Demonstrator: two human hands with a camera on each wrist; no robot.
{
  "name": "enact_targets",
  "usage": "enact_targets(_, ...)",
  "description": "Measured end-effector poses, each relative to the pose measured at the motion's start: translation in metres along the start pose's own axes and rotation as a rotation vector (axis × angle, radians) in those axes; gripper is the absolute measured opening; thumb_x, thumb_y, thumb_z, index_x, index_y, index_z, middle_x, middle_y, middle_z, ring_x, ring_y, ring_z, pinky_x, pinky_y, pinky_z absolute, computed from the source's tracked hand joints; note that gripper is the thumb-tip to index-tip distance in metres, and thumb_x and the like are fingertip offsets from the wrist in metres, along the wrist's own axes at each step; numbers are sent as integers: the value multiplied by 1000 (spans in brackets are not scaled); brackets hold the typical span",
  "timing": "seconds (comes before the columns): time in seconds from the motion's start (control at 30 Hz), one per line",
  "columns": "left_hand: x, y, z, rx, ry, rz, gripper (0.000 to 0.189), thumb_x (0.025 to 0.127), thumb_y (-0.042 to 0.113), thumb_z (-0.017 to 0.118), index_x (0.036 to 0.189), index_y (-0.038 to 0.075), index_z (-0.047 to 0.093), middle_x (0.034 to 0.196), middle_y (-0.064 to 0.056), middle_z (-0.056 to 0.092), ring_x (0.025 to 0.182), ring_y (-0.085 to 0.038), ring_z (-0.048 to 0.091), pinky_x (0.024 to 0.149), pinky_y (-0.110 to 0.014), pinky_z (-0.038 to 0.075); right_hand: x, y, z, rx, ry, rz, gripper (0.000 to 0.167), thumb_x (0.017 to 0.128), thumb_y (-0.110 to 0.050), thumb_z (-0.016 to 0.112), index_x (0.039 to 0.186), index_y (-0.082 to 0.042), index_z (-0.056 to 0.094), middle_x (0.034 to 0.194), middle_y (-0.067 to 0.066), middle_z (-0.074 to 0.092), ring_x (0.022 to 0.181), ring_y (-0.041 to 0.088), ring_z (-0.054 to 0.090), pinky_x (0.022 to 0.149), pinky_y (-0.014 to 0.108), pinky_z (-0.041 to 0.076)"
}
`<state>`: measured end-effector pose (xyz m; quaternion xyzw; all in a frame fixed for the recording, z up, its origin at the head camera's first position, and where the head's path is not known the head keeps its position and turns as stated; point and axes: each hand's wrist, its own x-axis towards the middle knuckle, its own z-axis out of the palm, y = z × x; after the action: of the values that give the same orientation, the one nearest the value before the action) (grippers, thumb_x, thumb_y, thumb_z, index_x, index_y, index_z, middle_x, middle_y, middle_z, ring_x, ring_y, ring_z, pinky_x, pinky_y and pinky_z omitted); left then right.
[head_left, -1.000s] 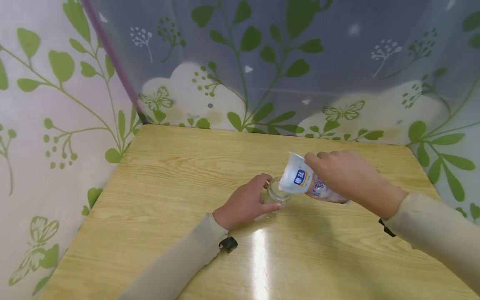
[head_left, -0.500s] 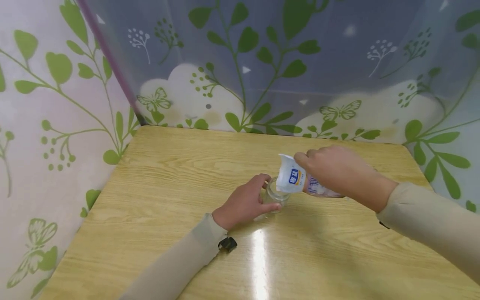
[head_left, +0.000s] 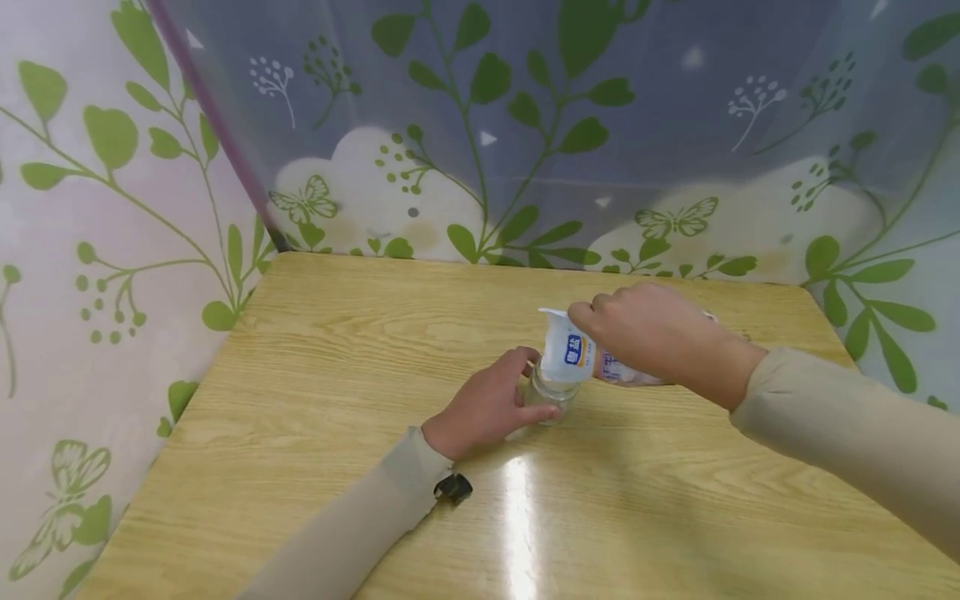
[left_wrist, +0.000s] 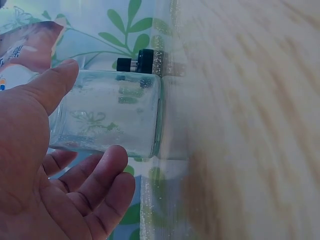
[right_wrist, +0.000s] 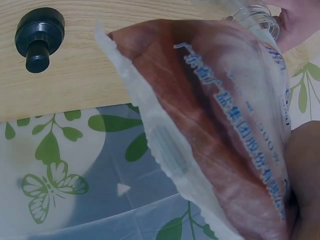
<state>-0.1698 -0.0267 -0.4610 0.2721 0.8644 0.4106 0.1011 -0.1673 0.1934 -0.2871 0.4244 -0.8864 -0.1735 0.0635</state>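
Head view: glass jar [head_left: 553,395] upright on the wooden worktop [head_left: 337,375]; I use it as my landmark. Left grip [head_left: 483,408], on the jar's left, is curled round its side and holds it. Right grip [head_left: 652,325], to the jar's right, clasps a printed plastic bag [head_left: 573,348], tilted, its white end down at the jar's mouth; from my remote seat I cannot tell whether bag and rim touch. Right wrist view gives me a black knobbed object [right_wrist: 39,40] on the worktop, well apart from the jar. Leaf-patterned wall [head_left: 517,167] beyond the jar.
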Motion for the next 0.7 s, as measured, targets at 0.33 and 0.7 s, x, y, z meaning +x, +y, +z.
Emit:
enact_targets(0.33,1,1,0,28,-6,18,75,86,41,85,144,16,44,125,4,62,88,-10,65,74,-27,54,0,3,-1,-25,-25,-9,47,71,-21,89,96,-6,53,71,6,57,57,22,57,52,37,53)
enact_targets(0.7,1,2,-1,52,-11,19,77,89,41,83,148,14,42,132,-2,61,89,-12,67,75,-27,54,0,4,-9,-14,-81,9,50,72,-23,92,101,-5,56,77,7,61,61,22,59,58,39,57)
